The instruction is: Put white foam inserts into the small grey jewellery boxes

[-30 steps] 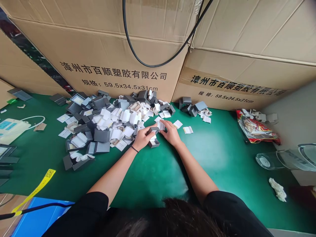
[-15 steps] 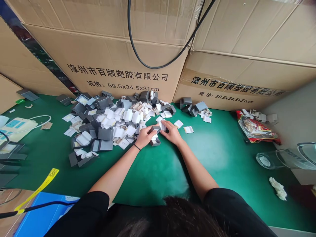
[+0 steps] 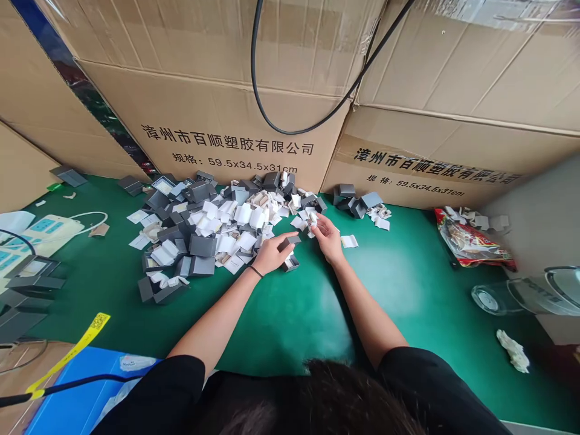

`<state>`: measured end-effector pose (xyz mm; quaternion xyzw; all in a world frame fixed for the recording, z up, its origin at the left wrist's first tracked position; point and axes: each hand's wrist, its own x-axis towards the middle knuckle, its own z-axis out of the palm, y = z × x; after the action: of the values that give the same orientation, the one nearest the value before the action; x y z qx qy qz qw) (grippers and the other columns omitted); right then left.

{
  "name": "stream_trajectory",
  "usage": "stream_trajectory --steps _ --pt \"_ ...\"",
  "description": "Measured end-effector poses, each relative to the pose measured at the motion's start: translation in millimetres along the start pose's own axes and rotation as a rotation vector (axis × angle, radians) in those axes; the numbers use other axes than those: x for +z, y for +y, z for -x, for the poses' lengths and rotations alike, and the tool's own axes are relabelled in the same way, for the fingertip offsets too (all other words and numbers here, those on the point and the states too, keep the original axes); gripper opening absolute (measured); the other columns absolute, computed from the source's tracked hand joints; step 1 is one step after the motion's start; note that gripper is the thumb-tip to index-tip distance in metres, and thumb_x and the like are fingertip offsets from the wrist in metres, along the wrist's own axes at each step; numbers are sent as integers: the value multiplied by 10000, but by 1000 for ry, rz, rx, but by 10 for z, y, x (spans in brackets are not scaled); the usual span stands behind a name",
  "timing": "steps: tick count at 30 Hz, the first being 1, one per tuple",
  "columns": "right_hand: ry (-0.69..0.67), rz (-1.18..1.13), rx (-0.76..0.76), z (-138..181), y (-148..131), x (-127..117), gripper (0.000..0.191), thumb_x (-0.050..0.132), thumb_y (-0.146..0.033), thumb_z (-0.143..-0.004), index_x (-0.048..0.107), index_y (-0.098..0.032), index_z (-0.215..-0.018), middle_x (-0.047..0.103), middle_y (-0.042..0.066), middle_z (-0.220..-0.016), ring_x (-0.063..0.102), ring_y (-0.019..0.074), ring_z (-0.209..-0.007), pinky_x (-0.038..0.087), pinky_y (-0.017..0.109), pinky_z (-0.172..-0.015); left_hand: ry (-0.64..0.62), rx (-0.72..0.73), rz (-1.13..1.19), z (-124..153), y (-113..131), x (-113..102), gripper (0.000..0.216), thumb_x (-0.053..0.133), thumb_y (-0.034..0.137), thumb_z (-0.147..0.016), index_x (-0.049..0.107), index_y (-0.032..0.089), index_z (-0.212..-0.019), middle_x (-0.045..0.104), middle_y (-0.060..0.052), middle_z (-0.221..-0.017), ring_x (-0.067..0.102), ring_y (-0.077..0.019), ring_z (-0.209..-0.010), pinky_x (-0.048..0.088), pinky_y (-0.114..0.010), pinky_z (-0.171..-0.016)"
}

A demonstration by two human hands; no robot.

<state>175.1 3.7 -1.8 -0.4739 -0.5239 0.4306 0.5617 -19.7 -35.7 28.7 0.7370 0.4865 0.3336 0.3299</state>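
Since the earlier frame, the right hand [image 3: 327, 237] has drawn away from the left hand [image 3: 272, 252], widening the gap between them. From my distant seat I see the left fingers grasping a small dark grey flip-lid box [image 3: 292, 264], my landmark, lid raised, just above or on the green tabletop [image 3: 385, 296]; I cannot tell which. Right fingers curl beside crumpled white paper pieces [image 3: 310, 217], just beyond the box; whether they pinch any I cannot tell. One white slip [image 3: 349, 241] lies to its right. Left of the box spreads a heap of similar grey boxes [image 3: 203, 246] mixed with white slips [image 3: 244, 240]; a smaller cluster of grey boxes [image 3: 357, 206] sits beyond it to the right. Well right of it I see a red-edged plastic bag [image 3: 475, 241], a clear glass vessel [image 3: 492, 300] and a crumpled tissue [image 3: 513, 350]. Behind it stand printed cardboard cartons [image 3: 217, 103].
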Motion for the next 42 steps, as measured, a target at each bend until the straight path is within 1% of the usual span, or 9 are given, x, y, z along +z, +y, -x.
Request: stream_trajectory --steps 3,6,9,12,16,20,25,35,42 --pt "21 -187 98 -29 -47 -15 540 625 -489 -738 514 -234 -1202 646 49 -1099 630 177 -963 496 377 -904 11 15 -22 2 -19 -46 436 488 384 -834 566 234 -1236 661 -22 -858 514 -118 -574 452 -254 -628" --pt "-66 -351 205 -40 -100 -13 441 626 -503 -739 562 -250 -1095 644 28 -1109 643 183 -960 519 383 -887 96 52 -8 0 -4 -68 390 499 347 -828 585 205 -1181 623 -74 -1096 597 -167 -811 477 -295 -797" --pt "-110 -495 273 -16 -118 36 350 665 -467 -732 579 -248 -990 660 9 -1037 653 177 -956 519 378 -910 69 138 -3 -1 67 -20 342 480 309 -839 595 205 -1145 608 -78 -1045 585 -200 -958 462 -324 -882" --pt "-68 -591 331 24 -101 116 320 679 -458 -731 561 -239 -932 666 8 -983 660 180 -957 523 381 -916 -38 238 -16 -21 153 79 353 484 253 -831 582 231 -1169 589 -66 -1046 573 -192 -991 456 -323 -910" --pt "-14 -656 367 37 -85 174 313 658 -476 -744 542 -226 -892 671 20 -986 668 189 -949 552 355 -856 -82 294 4 -121 213 147 354 473 187 -828 591 244 -1157 572 -58 -1122 547 -182 -1072 425 -328 -986" --pt "9 -721 393 9 -103 165 291 653 -438 -756 544 -222 -917 692 17 -948 683 184 -903 567 321 -794 -53 339 -102 -240 215 144 324 481 168 -820 627 219 -1105 533 -88 -1205 472 -219 -1181 390 -380 -1038" --pt "-12 -772 435 10 -100 191 281 664 -402 -747 545 -210 -912 709 18 -916 693 177 -853 556 324 -817 10 338 -228 -278 220 181 399 486 180 -822 587 228 -1206 360 -80 -1442 435 -272 -1204 407 -463 -1007" --pt "-55 -720 480 -2 -102 168 264 635 -427 -772 556 -225 -922 708 10 -942 694 168 -812 557 329 -804 -7 200 -122 -223 100 213 410 468 236 -826 580 225 -1220 401 -46 -1438 439 -248 -1249 365 -435 -1056" --pt "-124 -639 442 14 -149 138 272 663 -433 -760 582 -230 -922 677 -12 -920 665 124 -758 567 297 -799 69 237 -93 -204 47 225 372 487 253 -828 604 210 -1178 539 -63 -1299 466 -238 -1200 407 -416 -1021"
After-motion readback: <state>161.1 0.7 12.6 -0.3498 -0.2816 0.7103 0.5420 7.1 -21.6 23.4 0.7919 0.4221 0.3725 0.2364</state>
